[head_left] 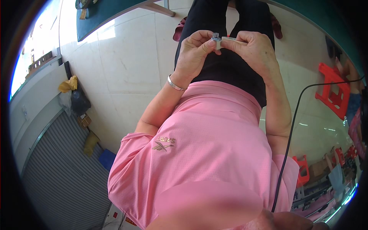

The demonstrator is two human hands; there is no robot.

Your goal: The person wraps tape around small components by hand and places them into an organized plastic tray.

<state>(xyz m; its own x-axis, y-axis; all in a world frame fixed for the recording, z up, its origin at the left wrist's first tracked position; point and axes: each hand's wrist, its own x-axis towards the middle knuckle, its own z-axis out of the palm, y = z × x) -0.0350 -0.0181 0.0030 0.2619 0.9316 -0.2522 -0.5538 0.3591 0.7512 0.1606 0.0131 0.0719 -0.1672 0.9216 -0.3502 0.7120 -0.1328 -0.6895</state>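
Note:
Above my lap, my two hands meet around a small part. My left hand point(195, 50) is closed, its thumb and fingers pinching a small grey metal piece point(216, 37) that looks like a bolt head with a washer. Below the metal shows a pale, whitish section point(218, 45). My right hand point(253, 48) is closed too, with thumb and forefinger on a thin pale strip point(230, 38) whose end reaches toward the metal piece. Whether the strip and the pale section are joined, I cannot tell. A silver bracelet point(176, 83) circles my left wrist.
Green tabletops point(101, 20) lie ahead. Red plastic stools point(332, 90) stand at the right, with other people beside them. A black cable point(293, 126) runs along my right side. By the left wall are a black bag point(79, 101), a yellow bag point(68, 84) and a blue box point(107, 158).

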